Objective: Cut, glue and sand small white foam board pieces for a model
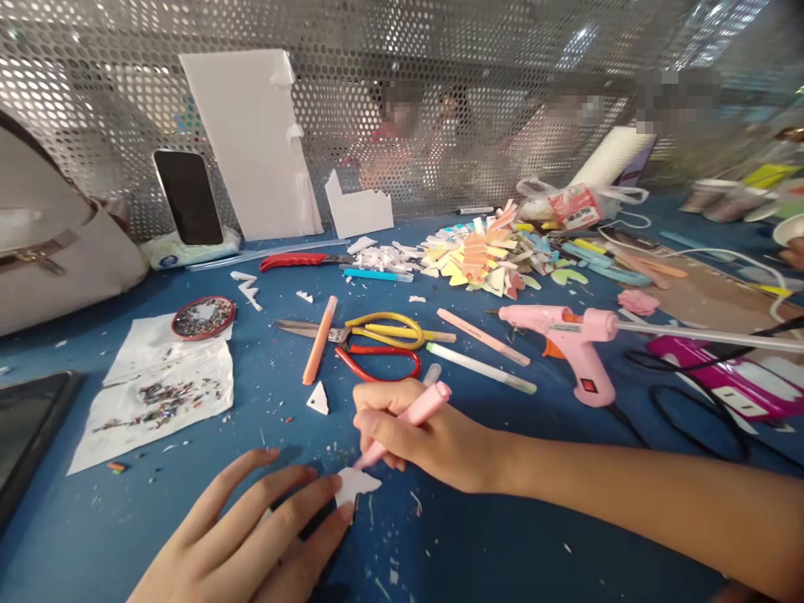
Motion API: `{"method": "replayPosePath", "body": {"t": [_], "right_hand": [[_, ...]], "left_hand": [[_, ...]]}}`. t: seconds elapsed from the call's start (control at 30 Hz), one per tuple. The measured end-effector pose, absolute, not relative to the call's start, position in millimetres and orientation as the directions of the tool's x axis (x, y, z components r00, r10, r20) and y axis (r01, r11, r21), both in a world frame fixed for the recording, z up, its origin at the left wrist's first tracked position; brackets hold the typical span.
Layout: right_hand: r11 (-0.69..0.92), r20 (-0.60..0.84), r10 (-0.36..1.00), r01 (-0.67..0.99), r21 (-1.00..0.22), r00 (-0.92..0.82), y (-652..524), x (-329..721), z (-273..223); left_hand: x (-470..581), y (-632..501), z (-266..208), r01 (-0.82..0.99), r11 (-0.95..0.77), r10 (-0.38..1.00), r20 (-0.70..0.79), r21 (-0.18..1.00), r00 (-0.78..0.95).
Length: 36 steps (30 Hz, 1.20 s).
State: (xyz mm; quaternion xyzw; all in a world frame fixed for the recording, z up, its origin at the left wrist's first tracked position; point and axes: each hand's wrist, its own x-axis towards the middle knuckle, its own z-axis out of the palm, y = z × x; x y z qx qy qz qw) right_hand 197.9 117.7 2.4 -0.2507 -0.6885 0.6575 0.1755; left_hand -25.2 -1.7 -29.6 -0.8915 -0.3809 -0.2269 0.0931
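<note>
My right hand (418, 435) is closed around a pink marker (427, 404), whose tip touches a small cut white paper piece (358, 481). On the table to the left, my left hand (264, 519) has its fingers stretched and apart, with the index fingertip and thumb against the piece's left edge. Just beyond the hands lie scissors (377, 335) with one red and one yellow handle loop, and an orange marker (320, 339) rests across them. A pale pink marker (483, 337) and a white marker with a green end (481, 368) lie farther right. A small white scrap (318, 399) sits nearby.
A pink glue gun (565, 335) lies at the right, with cables near a magenta box (722, 377). Coloured paper scraps (483, 251) are heaped at the back. A phone (188, 197) leans upright. A paper sheet with glitter (169, 385) and a tablet (31, 435) are at the left.
</note>
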Motion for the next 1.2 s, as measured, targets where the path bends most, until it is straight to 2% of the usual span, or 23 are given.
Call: {"method": "replayPosePath", "body": {"t": [0.13, 0.33, 0.6, 0.93, 1.1, 1.2], "right_hand": [[0.016, -0.100, 0.574, 0.133, -0.991, -0.813, 116.6, 197.3, 1.7], [0.039, -0.087, 0.583, 0.134, -0.990, -0.808, 116.4, 197.8, 0.9], [0.050, 0.038, 0.595, -0.010, -0.999, -0.803, 117.8, 199.4, -1.5], [0.264, 0.140, 0.610, 0.033, -0.964, -0.780, 112.2, 206.2, 5.4], [0.278, 0.102, 0.583, 0.079, -0.957, -0.806, 101.5, 204.9, 10.2], [0.243, 0.060, 0.614, 0.116, -0.963, -0.787, 97.1, 199.4, 9.9]], "left_hand": [[-19.9, 0.0, -30.4, 0.723, -0.690, 0.618, 0.560, 0.048, 0.552], [-16.8, 0.4, -22.3, 0.703, -0.707, 0.604, 0.577, 0.069, 0.551], [-18.0, -6.2, -20.0, 0.681, -0.727, 0.599, 0.561, 0.083, 0.571], [-17.0, -5.3, -13.8, 0.647, -0.760, 0.582, 0.514, 0.068, 0.630], [-14.8, -4.8, -15.7, 0.642, -0.765, 0.561, 0.541, 0.050, 0.627], [-15.4, -5.0, -17.2, 0.638, -0.769, 0.553, 0.545, 0.042, 0.630]]}}
